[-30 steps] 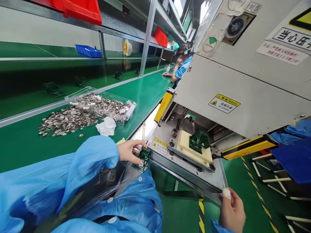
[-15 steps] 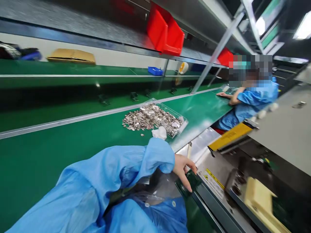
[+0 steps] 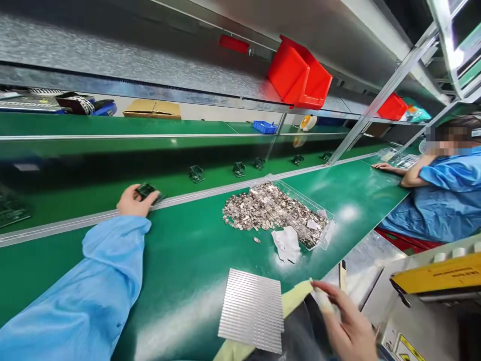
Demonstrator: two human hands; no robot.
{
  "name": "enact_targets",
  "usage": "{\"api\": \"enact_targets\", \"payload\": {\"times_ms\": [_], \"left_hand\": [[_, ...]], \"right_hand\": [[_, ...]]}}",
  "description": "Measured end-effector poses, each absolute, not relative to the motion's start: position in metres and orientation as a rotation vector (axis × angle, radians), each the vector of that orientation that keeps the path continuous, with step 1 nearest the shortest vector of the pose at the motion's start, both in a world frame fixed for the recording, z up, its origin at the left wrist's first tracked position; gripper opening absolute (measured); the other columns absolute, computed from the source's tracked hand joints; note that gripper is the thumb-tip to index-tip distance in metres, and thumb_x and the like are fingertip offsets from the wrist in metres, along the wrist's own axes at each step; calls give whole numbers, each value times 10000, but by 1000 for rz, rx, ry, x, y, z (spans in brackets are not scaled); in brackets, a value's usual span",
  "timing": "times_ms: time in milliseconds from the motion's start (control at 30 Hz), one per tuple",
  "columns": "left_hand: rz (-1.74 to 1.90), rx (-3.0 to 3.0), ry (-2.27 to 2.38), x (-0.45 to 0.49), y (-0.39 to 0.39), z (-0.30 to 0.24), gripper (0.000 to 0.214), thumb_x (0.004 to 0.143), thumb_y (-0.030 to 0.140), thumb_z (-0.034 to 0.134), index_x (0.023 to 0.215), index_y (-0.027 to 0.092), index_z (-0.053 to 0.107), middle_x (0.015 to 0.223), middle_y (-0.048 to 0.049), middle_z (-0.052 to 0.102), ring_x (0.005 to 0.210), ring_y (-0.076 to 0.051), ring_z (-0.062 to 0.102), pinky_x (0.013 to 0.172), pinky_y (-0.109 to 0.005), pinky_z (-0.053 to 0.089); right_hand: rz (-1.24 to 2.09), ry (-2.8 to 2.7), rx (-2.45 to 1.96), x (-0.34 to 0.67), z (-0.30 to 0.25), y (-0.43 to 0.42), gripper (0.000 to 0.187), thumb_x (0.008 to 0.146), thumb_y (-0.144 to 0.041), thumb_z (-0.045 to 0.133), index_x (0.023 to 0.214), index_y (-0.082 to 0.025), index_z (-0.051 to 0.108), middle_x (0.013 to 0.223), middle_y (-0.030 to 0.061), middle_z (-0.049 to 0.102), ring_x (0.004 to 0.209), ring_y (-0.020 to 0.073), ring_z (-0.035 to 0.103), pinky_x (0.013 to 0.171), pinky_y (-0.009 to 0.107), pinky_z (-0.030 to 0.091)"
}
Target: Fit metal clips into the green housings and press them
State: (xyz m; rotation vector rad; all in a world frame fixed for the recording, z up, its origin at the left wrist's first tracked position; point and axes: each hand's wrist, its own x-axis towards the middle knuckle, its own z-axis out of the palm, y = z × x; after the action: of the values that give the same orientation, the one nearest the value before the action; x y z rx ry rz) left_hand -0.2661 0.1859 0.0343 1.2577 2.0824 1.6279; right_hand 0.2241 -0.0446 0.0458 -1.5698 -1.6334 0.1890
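A green bench (image 3: 180, 260) filled the near middle, with a dark green strip (image 3: 169, 175) running left to right beyond a metal rail (image 3: 203, 192). On the bench, right of centre, sat a clear tray (image 3: 328, 233), with small metal pieces (image 3: 248, 208) heaped in it and beside it to the left. Nearer lay a ribbed silver sheet (image 3: 251, 311), overlapping a pale yellow sheet (image 3: 295, 298). The circuit board (image 3: 146, 190) was at the far left, just past the rail; whether it touched the strip could not be told. It looked thin, stiff and light, and probably fragile: a knock or a bend might have harmed it, though its face was too small to read. Its outer edges seemed the best place to take hold, with gentle pressure from both sides, since they could have been slippery. The left hand (image 3: 133, 203) was open only as wide as the board, clasping it between the thumb on the right and the fingers on the left. The right hand (image 3: 349, 323), at the near right, had thumb and forefinger together at the tips, apparently pinching a corner of the pale yellow sheet
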Motion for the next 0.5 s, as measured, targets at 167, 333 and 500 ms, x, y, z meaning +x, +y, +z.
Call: {"api": "enact_targets", "payload": {"times_ms": [167,333,500], "left_hand": [[1573,1258,2148,-309,232,15,709,681,320,830,1289,89,547,1195,-98,649,1075,-287,639,1011,-529,490],[1621,1424,2127,-316,248,1,782,703,318,810,1376,102,474,1388,-158,532,1232,-328,545,1052,-504,451],[1808,1637,2446,-381,181,6,619,738,336,743,1278,113,539,1498,-180,391,1413,-327,342,1177,-435,269]], "right_hand": [[453,-1881,-1749,160,50,57,278,809,-284,531,983,-195,729,875,65,749,738,213,689,662,313,561],[405,-1920,-1932,137,34,116,213,690,-196,594,840,-198,745,806,71,726,711,218,677,697,335,537],[483,-2060,-1885,156,24,132,169,654,-369,581,675,-255,704,684,86,734,628,284,700,600,398,549]]}}
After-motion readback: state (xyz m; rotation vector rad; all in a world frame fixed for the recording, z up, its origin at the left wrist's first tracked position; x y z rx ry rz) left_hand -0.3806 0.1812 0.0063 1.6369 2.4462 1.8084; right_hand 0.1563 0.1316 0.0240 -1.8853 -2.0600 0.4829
